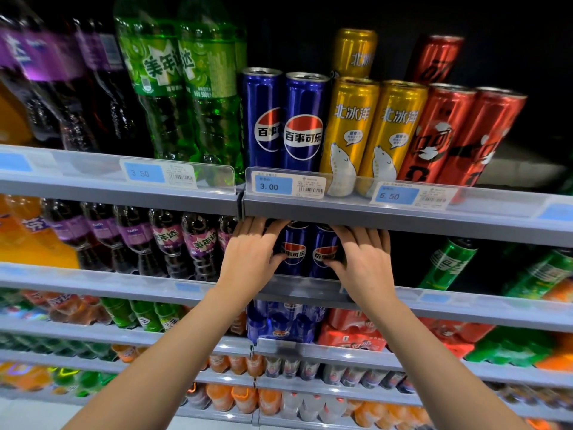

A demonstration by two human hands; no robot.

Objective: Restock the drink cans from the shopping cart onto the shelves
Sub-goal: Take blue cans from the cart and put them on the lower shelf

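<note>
Two blue Pepsi cans (307, 251) stand upright side by side on the second shelf (130, 285), directly under the 3.00 price tag (273, 185). The left hand (251, 252) wraps around the left can; the right hand (362, 259) wraps the right one. Fingertips reach behind the cans, so how firm the grip is seems unclear. A green can (446, 263) leans right of the cans.

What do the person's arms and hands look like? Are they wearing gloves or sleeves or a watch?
No gloves: both the left hand and the right hand are bare. The forearms are bare too, with no sleeves showing anywhere in the picture. No watch, bracelet or ring can be seen on the wrists or fingers. The nails look short and plain, though they are partly hidden in shadow.
</note>
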